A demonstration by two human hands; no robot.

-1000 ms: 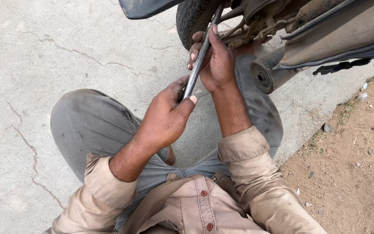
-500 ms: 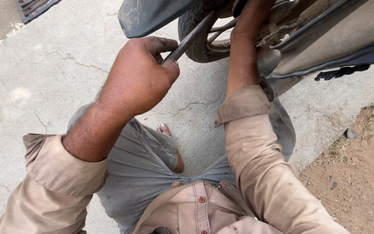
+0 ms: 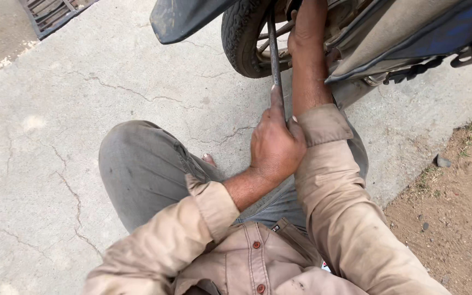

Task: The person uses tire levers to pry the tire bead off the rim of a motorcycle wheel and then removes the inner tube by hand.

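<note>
My left hand [image 3: 275, 143] is closed around the lower end of a long dark metal bar [image 3: 273, 54], index finger stretched up along it. The bar stands almost upright, and its upper end goes in beside the black tyre [image 3: 240, 41] of a two-wheeler's wheel. My right hand [image 3: 303, 34] reaches up into the wheel area by the spokes, right of the bar; its fingers are hidden behind vehicle parts. Both forearms wear tan sleeves.
I squat on cracked concrete [image 3: 55, 136], my grey-trousered knee [image 3: 137, 158] at the centre. A dark mudguard [image 3: 181, 19] juts out above the tyre. The vehicle's body panel [image 3: 405, 33] fills the top right. Bare soil [image 3: 454, 207] lies right; a metal grate [image 3: 50, 13] sits top left.
My left hand has dropped from high on the left down to the centre, and the bar has swung from slanted to almost upright. My right hand stays up in the wheel.
</note>
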